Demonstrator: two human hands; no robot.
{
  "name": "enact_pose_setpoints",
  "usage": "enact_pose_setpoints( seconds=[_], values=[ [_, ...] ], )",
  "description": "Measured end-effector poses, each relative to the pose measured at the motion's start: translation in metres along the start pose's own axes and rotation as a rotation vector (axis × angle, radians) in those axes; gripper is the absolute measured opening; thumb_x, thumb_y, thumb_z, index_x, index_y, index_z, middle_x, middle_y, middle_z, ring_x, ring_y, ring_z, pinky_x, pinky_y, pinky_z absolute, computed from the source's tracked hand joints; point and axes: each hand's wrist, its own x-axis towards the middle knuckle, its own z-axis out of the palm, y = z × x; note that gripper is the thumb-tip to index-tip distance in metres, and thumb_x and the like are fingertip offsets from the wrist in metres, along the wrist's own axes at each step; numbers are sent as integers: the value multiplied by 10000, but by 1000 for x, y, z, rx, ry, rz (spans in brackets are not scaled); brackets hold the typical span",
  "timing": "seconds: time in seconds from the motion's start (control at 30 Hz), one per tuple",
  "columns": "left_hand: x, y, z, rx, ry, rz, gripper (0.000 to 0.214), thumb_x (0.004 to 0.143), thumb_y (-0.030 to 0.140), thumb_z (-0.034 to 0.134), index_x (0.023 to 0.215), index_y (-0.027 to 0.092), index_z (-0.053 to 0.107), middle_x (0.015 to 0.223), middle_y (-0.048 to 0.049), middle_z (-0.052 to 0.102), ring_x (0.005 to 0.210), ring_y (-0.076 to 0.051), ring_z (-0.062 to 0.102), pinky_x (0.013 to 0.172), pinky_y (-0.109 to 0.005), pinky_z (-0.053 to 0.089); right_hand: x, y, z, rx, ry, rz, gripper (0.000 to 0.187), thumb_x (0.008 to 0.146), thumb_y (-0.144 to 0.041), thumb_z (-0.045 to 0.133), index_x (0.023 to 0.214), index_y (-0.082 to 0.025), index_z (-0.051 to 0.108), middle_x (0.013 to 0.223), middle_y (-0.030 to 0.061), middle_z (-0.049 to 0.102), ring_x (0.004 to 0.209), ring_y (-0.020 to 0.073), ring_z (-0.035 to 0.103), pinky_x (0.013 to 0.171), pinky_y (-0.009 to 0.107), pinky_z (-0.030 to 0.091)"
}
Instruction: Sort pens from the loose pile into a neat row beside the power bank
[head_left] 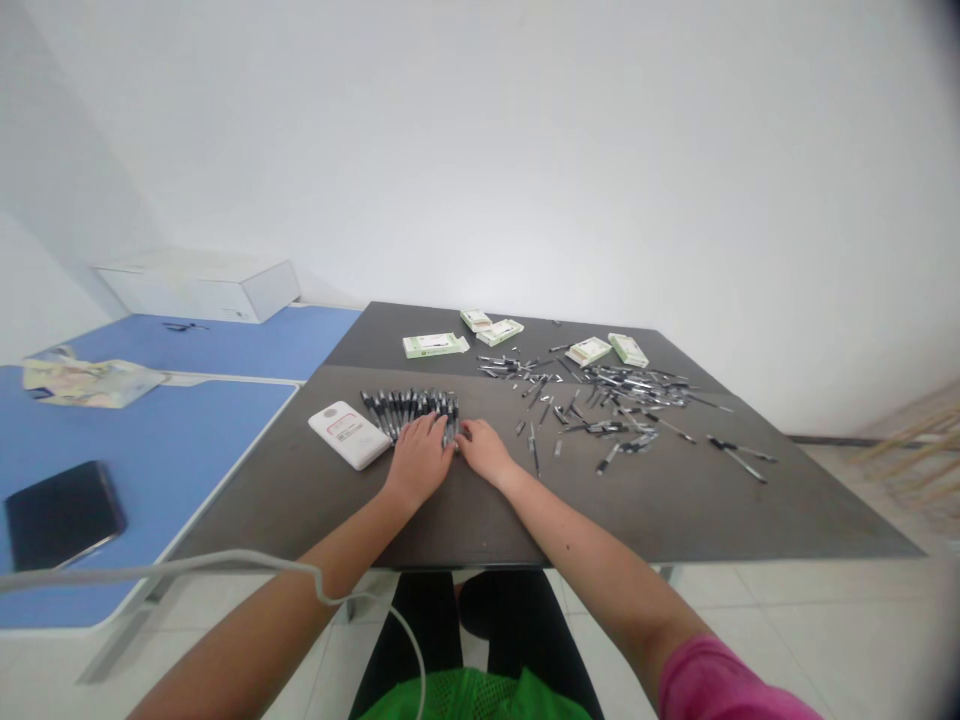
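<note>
A row of black-and-clear pens (397,405) lies side by side on the dark table, caps away from me. My left hand (420,455) rests over the near ends of the row, its fingers stretched across several pens. At the row's right end, my right hand (484,450) has its fingertips bent and closed around the near end of a pen (453,412). Part of that grip is hidden by the fingers. Just left of the row sits a white rounded device (349,434) with a label. To the right spreads a loose heap of pens and pen parts (637,388).
Green-and-white cartons (435,345) lie toward the back of the dark table (480,530). On the blue table (202,430) at left are a black tablet-like object (64,513), a crumpled bag (90,383) and a white box (199,285). A pale cable (225,558) crosses over my left forearm.
</note>
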Motion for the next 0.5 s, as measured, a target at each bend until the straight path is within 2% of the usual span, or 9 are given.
enact_pose_setpoints(
  seconds=[0.17,0.27,0.33,0.4,0.5],
  values=[
    [12,20,5,-201,12,84,422,859,242,449,1261,121,492,1281,-162,528,1170,-268,506,990,-410,395,-23,19,-28,55,26,-51,289,839,-220,547,1104,-125,613,1056,111,631,942,170,579,868,279,424],
    [20,31,13,-325,8,132,414,849,210,449,1256,146,495,1279,-135,529,1184,-235,497,1007,-380,390,-46,45,-52,61,53,-77,245,817,-207,581,1050,-156,637,1017,75,642,867,143,586,833,261,442],
    [25,38,17,-399,-3,135,399,851,215,448,1239,151,511,1211,-121,571,1111,-216,544,985,-362,406,-61,71,-73,0,108,-83,194,819,-195,574,992,-178,659,969,52,658,856,136,592,809,247,450],
    [29,44,20,-450,-39,93,382,856,248,453,1217,155,535,1046,-99,640,976,-209,598,912,-355,442,-72,101,-98,-158,197,14,151,818,-196,569,920,-206,679,929,30,678,893,137,601,824,241,445],
    [32,50,22,-492,-111,-15,364,861,327,459,1162,173,593,786,-56,658,823,-218,619,808,-351,457,-77,144,-139,-257,279,160,201,847,-208,508,942,-184,683,948,69,692,875,182,619,797,293,456]
  ],
)
